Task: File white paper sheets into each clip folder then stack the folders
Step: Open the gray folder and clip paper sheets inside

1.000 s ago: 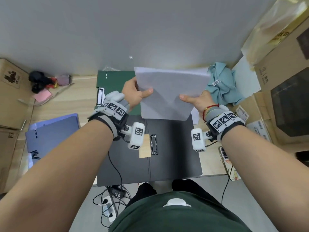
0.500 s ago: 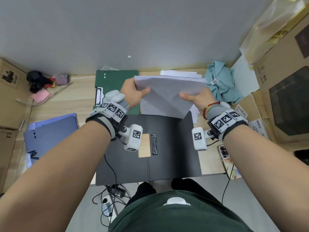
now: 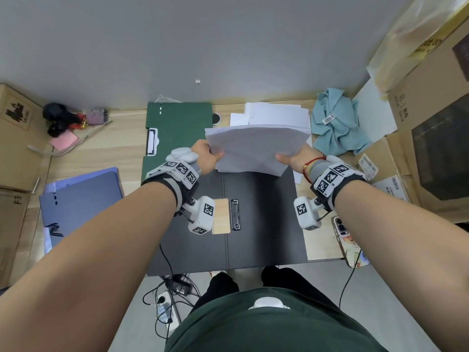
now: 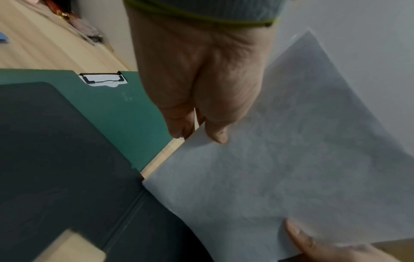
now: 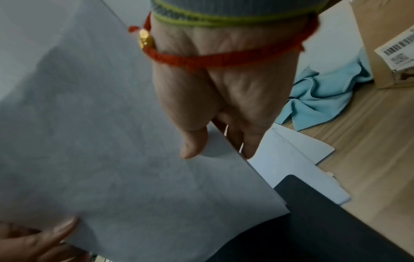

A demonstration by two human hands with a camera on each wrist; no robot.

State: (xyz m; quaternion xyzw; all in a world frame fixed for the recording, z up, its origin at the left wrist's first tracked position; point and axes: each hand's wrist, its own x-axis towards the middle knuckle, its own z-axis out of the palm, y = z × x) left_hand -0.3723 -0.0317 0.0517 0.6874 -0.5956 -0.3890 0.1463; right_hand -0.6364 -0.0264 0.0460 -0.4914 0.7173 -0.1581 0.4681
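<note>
A bundle of white paper sheets (image 3: pixel 256 148) (image 4: pixel 291 159) (image 5: pixel 100 141) hangs tilted in the air above the far edge of the open black clip folder (image 3: pixel 264 219). My left hand (image 3: pixel 206 156) (image 4: pixel 201 124) pinches its left edge, thumb on top. At the sheets' right edge my right hand (image 3: pixel 291 158) (image 5: pixel 219 138) pinches them the same way. The black folder's metal clip (image 3: pixel 234 214) lies along its spine, beside a tan label (image 3: pixel 220 215). More loose white sheets (image 3: pixel 274 115) lie behind. A green clip folder (image 3: pixel 177 128) lies at the back, a blue one (image 3: pixel 81 199) at the left.
A light blue cloth (image 3: pixel 337 123) lies at the back right, cardboard boxes (image 3: pixel 426 148) beyond it. A phone (image 3: pixel 341 226) rests near the desk's right front edge. Small dark and pink items (image 3: pixel 63 123) sit at the back left, by another box (image 3: pixel 15 138). Cables (image 3: pixel 172 290) hang below the desk.
Both hands have brought the sheets nearer and lower, tipping them flatter over the black folder. The loose sheet pile behind has come into view.
</note>
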